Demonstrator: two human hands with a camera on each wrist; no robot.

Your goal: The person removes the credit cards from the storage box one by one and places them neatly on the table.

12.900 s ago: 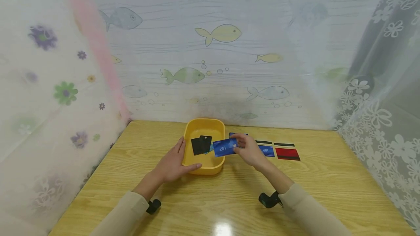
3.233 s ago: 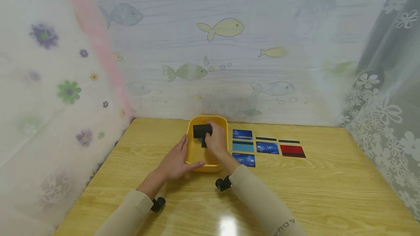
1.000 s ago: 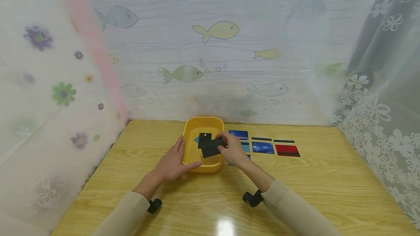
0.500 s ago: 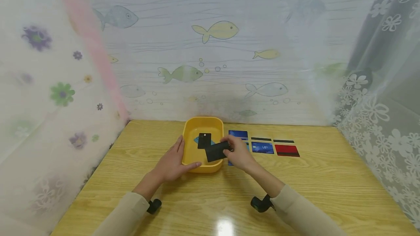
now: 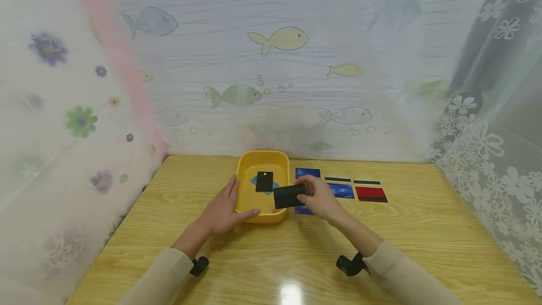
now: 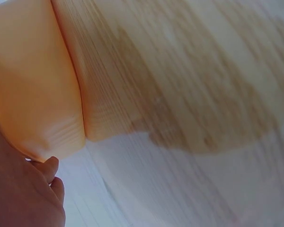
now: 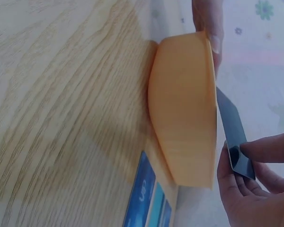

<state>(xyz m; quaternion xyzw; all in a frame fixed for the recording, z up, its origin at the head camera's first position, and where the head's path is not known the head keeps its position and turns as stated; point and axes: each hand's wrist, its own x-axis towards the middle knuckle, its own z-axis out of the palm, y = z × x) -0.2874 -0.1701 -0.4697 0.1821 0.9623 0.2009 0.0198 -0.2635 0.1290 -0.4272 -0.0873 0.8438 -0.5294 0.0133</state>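
My right hand pinches a black card between thumb and fingers, above the right rim of a yellow plastic box. In the right wrist view that card is tilted beside the box's upper edge. My left hand rests against the box's left side, fingers straight, thumb stretched along the near rim. Inside the box lies another black card with a chip, on top of a partly covered blue card. Right of the box, a dark blue card and a blue VIP card are partly behind my right hand.
Farther right on the wooden table lie a blue VIP card and a red card. Two dark strips, one behind each, show above them. A patterned curtain hangs behind the table.
Since 12.9 s ago, a blue VIP card went from my right hand to the table. My right hand then reached into the box, took a black card and moved it rightward. My left hand stayed.
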